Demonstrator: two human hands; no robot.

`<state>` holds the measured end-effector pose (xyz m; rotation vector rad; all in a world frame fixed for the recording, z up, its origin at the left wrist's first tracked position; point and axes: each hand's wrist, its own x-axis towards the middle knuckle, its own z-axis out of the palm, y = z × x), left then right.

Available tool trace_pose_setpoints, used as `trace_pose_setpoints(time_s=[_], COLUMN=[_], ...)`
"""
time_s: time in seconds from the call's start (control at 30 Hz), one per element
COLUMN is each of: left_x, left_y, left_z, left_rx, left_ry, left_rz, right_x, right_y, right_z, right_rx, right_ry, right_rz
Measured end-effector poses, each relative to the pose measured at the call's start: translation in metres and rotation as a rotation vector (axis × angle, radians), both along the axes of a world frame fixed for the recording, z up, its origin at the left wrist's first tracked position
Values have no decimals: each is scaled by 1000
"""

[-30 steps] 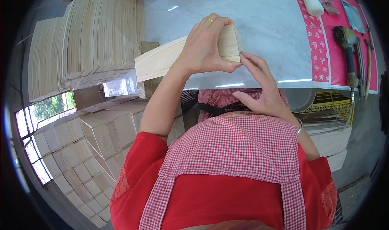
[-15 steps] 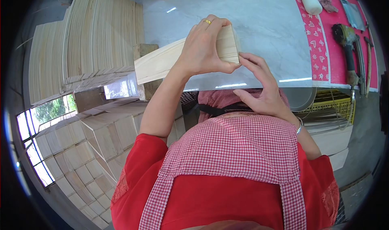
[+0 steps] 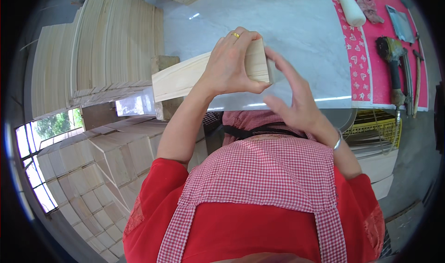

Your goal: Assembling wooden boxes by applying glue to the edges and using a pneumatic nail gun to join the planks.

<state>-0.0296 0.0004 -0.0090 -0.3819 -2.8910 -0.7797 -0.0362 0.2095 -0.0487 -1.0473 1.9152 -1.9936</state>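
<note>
My left hand [image 3: 227,66] is clamped over a stack of pale wooden boards [image 3: 178,79], thumb on the near edge and fingers over the far edge close to the right end. The stack's left end lies over a wooden block [image 3: 165,63] at the table's left side. Just right of the end face, my right hand [image 3: 299,98] is open, thumb and fingers spread. Its fingertips are slightly blurred beside the end; whether they touch the wood I cannot tell. Under the boards is a grey-white marbled tabletop [image 3: 301,40].
Tall stacks of thin boards [image 3: 116,40] stand at the left, with wooden boxes [image 3: 79,170] piled below. On a pink cloth [image 3: 371,54] at the right lie a white bottle [image 3: 351,10], a nail gun [image 3: 394,66] and a hammer [image 3: 417,77]. A yellow crate [image 3: 378,126] sits beneath.
My right hand has moved up along the end of the boards, its fingers pointing farther away. My left hand keeps its grip. The whole view has shifted slightly.
</note>
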Motion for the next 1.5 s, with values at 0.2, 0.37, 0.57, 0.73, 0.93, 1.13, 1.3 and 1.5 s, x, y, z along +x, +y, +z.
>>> trace_pose_setpoints(time_s=[0.2, 0.37, 0.57, 0.73, 0.93, 1.13, 1.3, 1.5], left_x=[6, 8, 13, 7, 11, 14, 13, 13], left_y=[-5, -3, -6, -5, -8, -10, -8, -6], left_z=[6, 8, -7, -12, -23, -22, -19, -18], left_rx=[24, 19, 10, 13, 46, -17, -101, -114], left_ry=[-11, -70, -9, 92, 127, 116, 101, 70], left_rz=[-6, 29, 93, 14, 31, 26, 11, 21], right_x=[8, -63, -112, -151, -172, -77, -52, -54], right_y=[58, 174, 248, 285, 247, 124, 84, 63], right_z=[-6, -33, -26, -56, 16, 116, 146, 155], right_rx=[243, 634, 1168, 1244, 1365, 1152, 983, 1059], right_ry=[-39, 169, 728, 527, 50, -75, 339, 327], right_rz=[26, -714, -919, -726, -623, -361, 32, 204])
